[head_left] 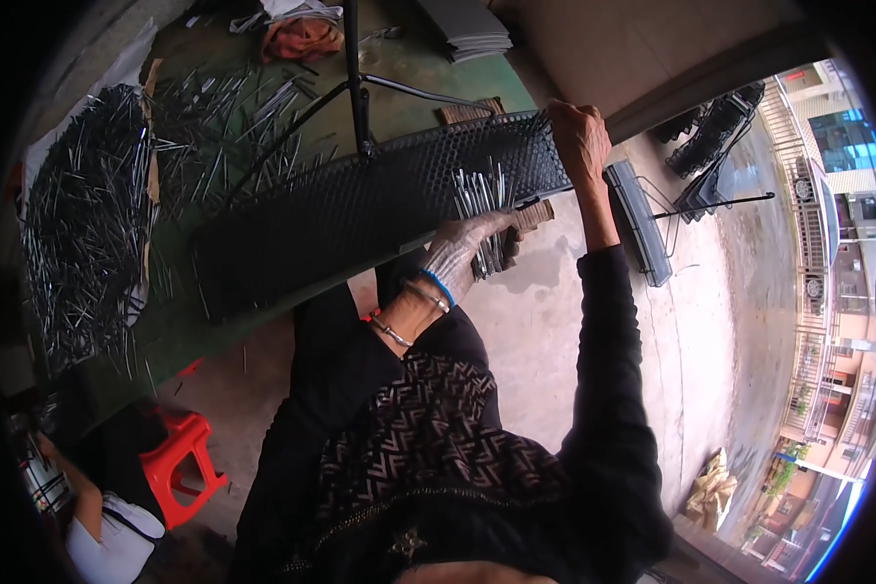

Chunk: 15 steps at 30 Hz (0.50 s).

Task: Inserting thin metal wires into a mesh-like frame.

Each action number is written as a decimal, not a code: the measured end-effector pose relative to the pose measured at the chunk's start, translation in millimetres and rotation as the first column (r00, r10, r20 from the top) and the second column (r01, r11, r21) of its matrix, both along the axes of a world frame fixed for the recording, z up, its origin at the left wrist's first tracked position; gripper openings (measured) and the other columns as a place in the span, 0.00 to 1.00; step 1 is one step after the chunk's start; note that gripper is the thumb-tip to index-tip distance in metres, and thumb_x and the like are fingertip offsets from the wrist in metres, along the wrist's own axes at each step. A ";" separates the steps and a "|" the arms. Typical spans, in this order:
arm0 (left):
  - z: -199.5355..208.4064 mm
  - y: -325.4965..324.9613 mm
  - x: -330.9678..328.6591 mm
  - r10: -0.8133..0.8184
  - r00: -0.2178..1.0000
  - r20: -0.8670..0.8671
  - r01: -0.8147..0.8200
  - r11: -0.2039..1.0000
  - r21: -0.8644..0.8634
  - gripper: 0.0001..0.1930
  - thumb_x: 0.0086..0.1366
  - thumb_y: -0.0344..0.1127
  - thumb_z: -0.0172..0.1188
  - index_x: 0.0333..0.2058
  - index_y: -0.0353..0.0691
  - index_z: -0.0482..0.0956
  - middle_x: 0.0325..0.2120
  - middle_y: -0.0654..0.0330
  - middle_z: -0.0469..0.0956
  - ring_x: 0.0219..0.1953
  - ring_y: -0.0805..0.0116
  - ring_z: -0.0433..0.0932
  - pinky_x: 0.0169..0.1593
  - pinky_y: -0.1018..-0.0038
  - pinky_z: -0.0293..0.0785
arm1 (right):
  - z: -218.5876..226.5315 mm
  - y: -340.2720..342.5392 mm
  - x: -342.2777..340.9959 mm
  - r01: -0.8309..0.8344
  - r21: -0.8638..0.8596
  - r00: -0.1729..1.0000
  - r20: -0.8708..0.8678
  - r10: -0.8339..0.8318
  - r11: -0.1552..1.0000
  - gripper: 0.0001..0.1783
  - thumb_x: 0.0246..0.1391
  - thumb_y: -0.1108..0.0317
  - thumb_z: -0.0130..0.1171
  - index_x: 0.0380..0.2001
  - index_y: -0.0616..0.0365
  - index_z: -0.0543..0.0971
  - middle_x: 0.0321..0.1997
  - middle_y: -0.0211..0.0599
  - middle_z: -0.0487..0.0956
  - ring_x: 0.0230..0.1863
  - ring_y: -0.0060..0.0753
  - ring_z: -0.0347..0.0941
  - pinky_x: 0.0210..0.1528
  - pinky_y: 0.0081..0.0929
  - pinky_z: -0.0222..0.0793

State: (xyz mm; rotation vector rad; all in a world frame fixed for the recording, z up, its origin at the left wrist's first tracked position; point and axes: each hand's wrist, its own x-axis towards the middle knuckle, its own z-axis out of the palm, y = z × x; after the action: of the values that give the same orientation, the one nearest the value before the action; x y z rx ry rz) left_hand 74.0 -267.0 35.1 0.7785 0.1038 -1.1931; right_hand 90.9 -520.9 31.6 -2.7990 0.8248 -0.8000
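I read this as a small workshop, open on one side: green worktable [419,73], big heap of loose metal rods [88,214] on it, long black mesh panel [311,219] at its edge, metal racks [711,127] parked on the concrete floor [526,341], plastic stool [187,457]. I see a fence [801,234] outside.

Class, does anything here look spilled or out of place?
Yes: loose metal rods lie strewn at odd angles across the green tabletop, outside the dense heap on its left, whereas those in the left hand are bundled.
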 end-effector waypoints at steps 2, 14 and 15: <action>-1.5 1.0 0.5 -0.038 0.997 0.073 0.043 0.997 -0.057 0.12 0.64 0.38 0.57 0.35 0.32 0.80 0.25 0.59 0.79 0.24 0.72 0.76 0.29 0.77 0.74 | -4.0 -10.4 0.2 0.005 0.002 0.999 -0.036 -0.005 1.000 0.11 0.50 0.57 0.55 0.33 0.40 0.85 0.41 0.46 0.76 0.43 0.48 0.73 0.44 0.41 0.67; 9.0 4.8 2.7 -0.003 0.992 0.129 -0.007 0.997 0.082 0.11 0.62 0.36 0.60 0.34 0.33 0.80 0.25 0.59 0.80 0.25 0.72 0.78 0.29 0.78 0.75 | 56.1 82.3 -69.7 -0.300 0.842 0.862 0.040 0.505 0.448 0.19 0.58 0.55 0.58 0.37 0.64 0.79 0.28 0.30 0.74 0.38 0.22 0.72 0.40 0.19 0.66; 8.4 2.3 1.8 -0.014 0.992 0.129 0.004 0.997 0.083 0.11 0.62 0.36 0.60 0.34 0.33 0.80 0.25 0.59 0.80 0.25 0.72 0.78 0.29 0.78 0.75 | 52.7 79.4 -73.5 -0.295 0.843 0.868 0.039 0.495 0.450 0.19 0.58 0.55 0.58 0.37 0.64 0.79 0.28 0.30 0.74 0.38 0.22 0.72 0.40 0.19 0.66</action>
State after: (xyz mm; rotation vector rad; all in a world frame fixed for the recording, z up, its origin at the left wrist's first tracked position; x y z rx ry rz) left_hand 75.8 -264.7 43.5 0.9277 0.0425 -1.1493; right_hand 17.3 -441.5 84.3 -2.0299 0.3460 0.0398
